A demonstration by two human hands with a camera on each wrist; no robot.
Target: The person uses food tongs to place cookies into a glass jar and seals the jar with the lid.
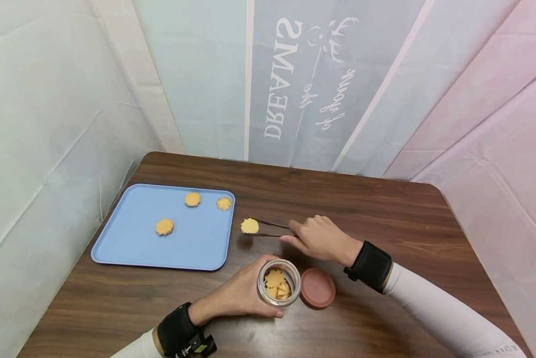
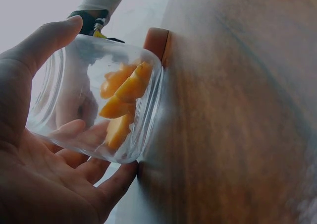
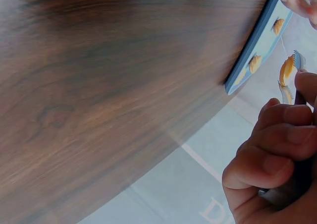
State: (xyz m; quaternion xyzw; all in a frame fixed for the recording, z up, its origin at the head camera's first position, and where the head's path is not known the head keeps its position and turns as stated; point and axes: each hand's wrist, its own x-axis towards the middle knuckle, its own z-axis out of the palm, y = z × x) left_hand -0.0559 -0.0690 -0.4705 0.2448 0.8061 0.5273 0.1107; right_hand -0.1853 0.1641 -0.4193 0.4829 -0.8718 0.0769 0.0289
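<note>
My left hand (image 1: pixel 245 290) curls round a clear jar (image 2: pixel 81 92) that stands on the table with its mouth up. Several yellow cookies (image 1: pixel 276 284) lie at the jar's bottom. In my right hand (image 1: pixel 322 239) I grip dark tongs (image 1: pixel 269 235), whose toothed tips pinch one scalloped cookie (image 1: pixel 250 225). That cookie hangs above the table, between the tray and the jar. In the right wrist view the tongs' tips and the cookie (image 3: pixel 287 70) appear past my curled fingers (image 3: pixel 262 169).
A blue tray (image 1: pixel 129 233) on the left bears three cookies, one being at its right corner (image 1: pixel 224 203). Right beside the jar lies a reddish-brown lid (image 1: pixel 318 288). Printed cloth (image 1: pixel 214 89) hangs behind the brown wooden table (image 1: pixel 384 214) and along its sides.
</note>
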